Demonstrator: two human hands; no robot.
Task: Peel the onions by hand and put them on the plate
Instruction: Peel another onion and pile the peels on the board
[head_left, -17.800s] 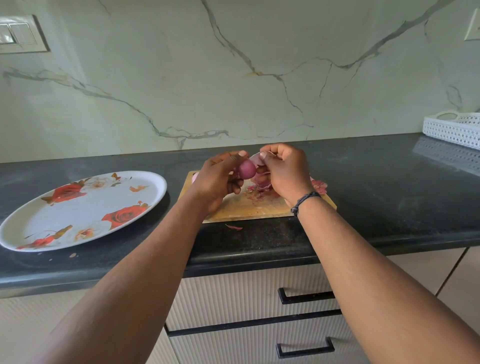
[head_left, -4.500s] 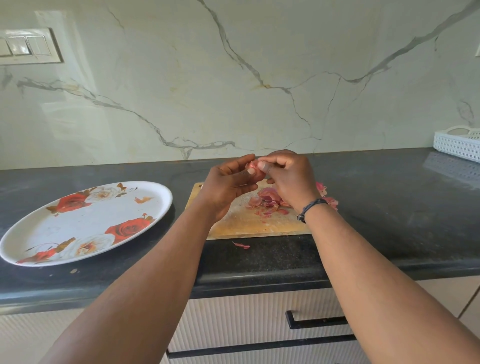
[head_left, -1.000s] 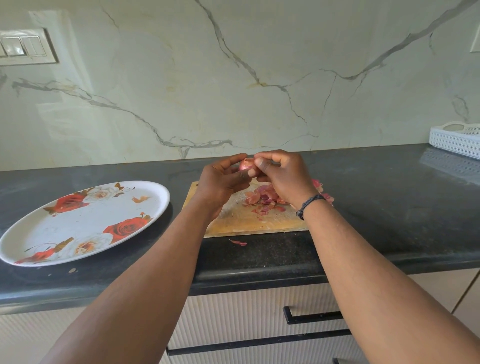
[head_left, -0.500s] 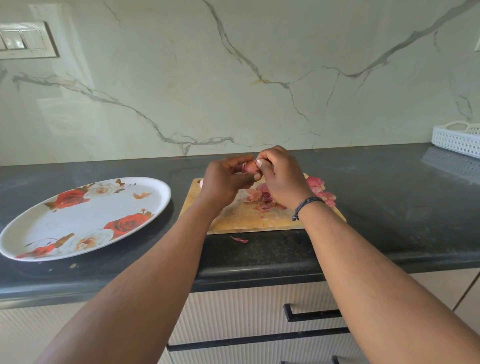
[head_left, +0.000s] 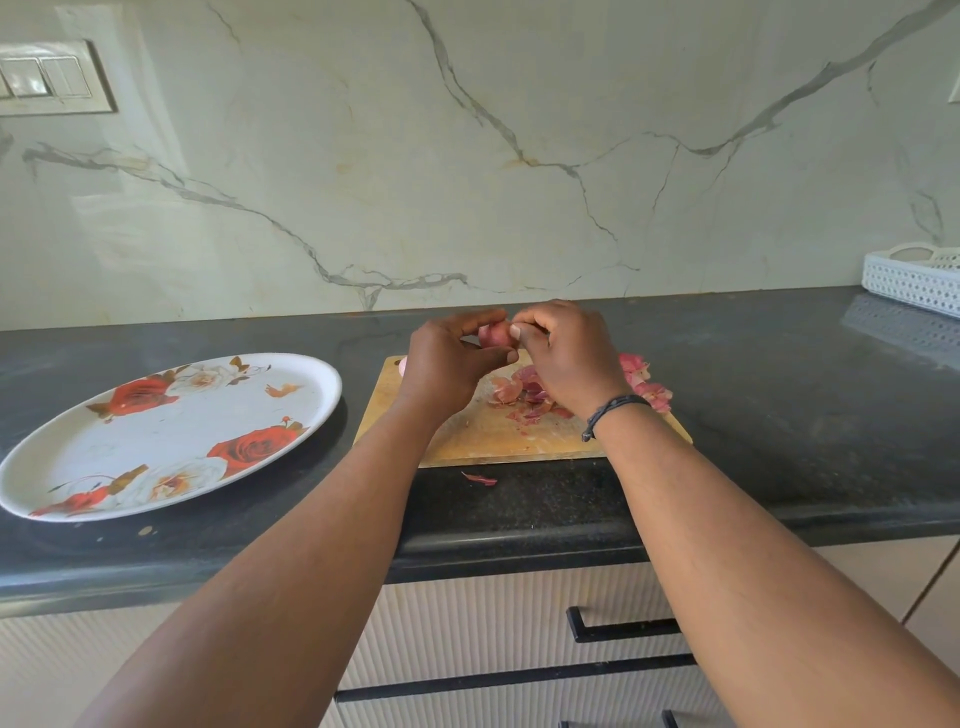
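A small pink onion (head_left: 492, 334) is held above the wooden cutting board (head_left: 483, 434). My left hand (head_left: 449, 358) grips it from the left with fingers and thumb. My right hand (head_left: 563, 353) pinches its right side at the skin. A pile of reddish onion peels (head_left: 524, 397) lies on the board under my hands, and more peels (head_left: 647, 382) sit at the board's right edge. A pale onion (head_left: 402, 365) peeks out behind my left hand. The oval rose-patterned plate (head_left: 93, 457) lies to the left on the dark counter, with no onions on it.
One loose peel (head_left: 480, 479) lies on the black counter (head_left: 805, 415) in front of the board. A white perforated basket (head_left: 914, 278) stands at the far right against the marble wall. Drawers with black handles (head_left: 621, 631) are below the counter edge.
Both hands have stayed over the board with the onion between them, shifting only slightly. My right fingers keep working at the onion's skin.
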